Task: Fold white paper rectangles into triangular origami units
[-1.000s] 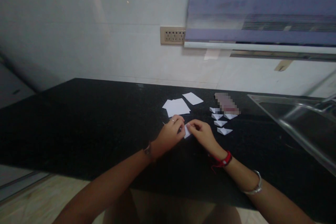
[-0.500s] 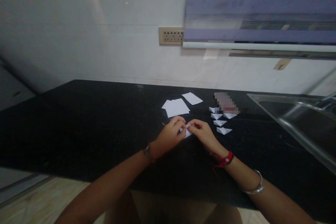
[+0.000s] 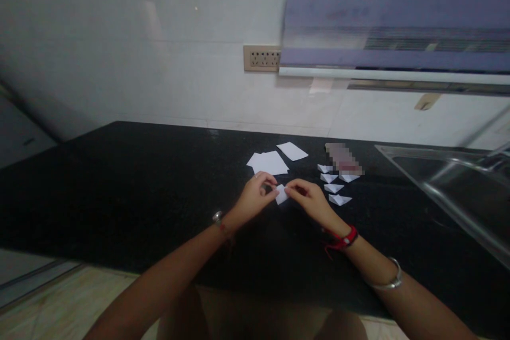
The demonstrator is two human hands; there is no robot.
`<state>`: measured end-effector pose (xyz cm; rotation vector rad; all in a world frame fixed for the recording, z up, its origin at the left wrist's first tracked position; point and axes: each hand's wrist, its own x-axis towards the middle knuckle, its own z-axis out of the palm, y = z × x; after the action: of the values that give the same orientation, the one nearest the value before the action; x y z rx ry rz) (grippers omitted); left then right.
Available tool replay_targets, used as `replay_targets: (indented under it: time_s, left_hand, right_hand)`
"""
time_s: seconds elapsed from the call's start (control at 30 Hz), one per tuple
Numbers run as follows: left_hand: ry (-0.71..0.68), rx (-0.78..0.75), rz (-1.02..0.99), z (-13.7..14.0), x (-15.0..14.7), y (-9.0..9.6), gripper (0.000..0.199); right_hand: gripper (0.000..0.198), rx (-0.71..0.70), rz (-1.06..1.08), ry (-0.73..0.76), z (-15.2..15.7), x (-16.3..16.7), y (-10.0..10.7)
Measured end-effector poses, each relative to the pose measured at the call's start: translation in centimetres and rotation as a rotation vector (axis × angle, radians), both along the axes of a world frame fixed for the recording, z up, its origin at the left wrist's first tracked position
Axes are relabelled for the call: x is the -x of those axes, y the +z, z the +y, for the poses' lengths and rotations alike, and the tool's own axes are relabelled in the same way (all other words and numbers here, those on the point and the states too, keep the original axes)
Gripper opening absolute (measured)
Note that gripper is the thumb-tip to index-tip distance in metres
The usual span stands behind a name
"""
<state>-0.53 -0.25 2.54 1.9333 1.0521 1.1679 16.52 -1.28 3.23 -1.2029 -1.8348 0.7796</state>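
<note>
A small folded piece of white paper (image 3: 281,195) is held between my two hands, just above the dark counter. My left hand (image 3: 258,191) pinches its left edge between thumb and fingers. On the opposite edge, my right hand (image 3: 306,196) grips it the same way. Just beyond my left hand lies a loose stack of white paper sheets (image 3: 271,162), with a separate paper sheet (image 3: 292,151) behind it. To the right of my right hand sit several small folded paper boats (image 3: 340,200), spread in a loose cluster.
A blurred-out flat phone-shaped object (image 3: 343,158) lies behind the folded papers. The steel sink (image 3: 438,180) is set into the black counter (image 3: 151,186) at the right. On the wall are a socket panel (image 3: 263,58) and a purple striped blind (image 3: 382,16).
The folded paper has turned so that a squarish, diamond-like face shows between my hands. My left hand has shifted slightly and its fingers have loosened apart a little.
</note>
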Motion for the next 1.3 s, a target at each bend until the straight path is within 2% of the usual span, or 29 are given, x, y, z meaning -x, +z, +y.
replay_targets:
  time_s: [0.07,0.2,0.27,0.33,0.37,0.5,0.6,0.67,0.77,0.87,1.03,1.17,1.3]
  left_hand:
    - [0.014,0.042,-0.009,0.1,0.1,-0.1,0.020]
    - [-0.145,0.307,-0.116,0.6,0.2,-0.6,0.027]
    - [-0.133,0.323,-0.135,0.6,0.2,-0.7,0.027]
    - [-0.060,0.234,-0.077,0.6,0.3,-0.5,0.026]
    - [-0.034,0.170,-0.028,0.5,0.4,-0.3,0.024]
    - [-0.034,-0.125,0.183,0.1,0.6,0.6,0.008]
    - [-0.047,-0.284,0.279,-0.2,0.7,1.0,0.011]
    - [-0.045,-0.306,0.281,-0.3,0.6,1.1,0.011]
    - [-0.017,-0.215,0.205,-0.3,0.5,1.0,0.013]
    - [-0.015,-0.037,0.096,-0.1,0.4,0.7,0.013]
    - [-0.191,0.263,-0.109,0.3,0.2,0.1,0.014]
    - [-0.243,0.346,-0.119,0.4,0.0,0.1,0.011]
    - [-0.220,0.397,-0.119,0.1,-0.4,0.2,0.010]
  right_hand:
    - [0.015,-0.035,-0.008,-0.002,-0.1,0.0,0.1]
    - [0.012,-0.132,-0.029,0.018,-0.1,0.2,0.0]
    - [0.020,-0.172,-0.020,-0.032,0.0,0.3,-0.3]
    - [0.039,-0.171,-0.007,-0.079,0.1,0.3,-0.5]
    - [0.043,-0.157,-0.015,-0.075,0.2,0.2,-0.6]
    - [0.011,-0.173,-0.115,0.026,0.2,0.0,-0.1]
    - [0.011,-0.257,-0.157,0.059,-0.3,0.0,0.3]
    - [0.014,-0.258,-0.175,0.060,-0.6,0.1,0.5]
    - [0.020,-0.218,-0.179,0.051,-0.8,0.2,0.5]
    - [0.020,-0.145,-0.152,0.066,-0.7,0.2,0.4]
    - [0.016,0.049,-0.031,0.029,-0.1,0.2,-0.2]
    - [0.019,0.095,0.009,0.073,-0.1,0.3,-0.5]
    - [0.019,0.048,-0.010,0.010,-0.2,0.4,-0.4]
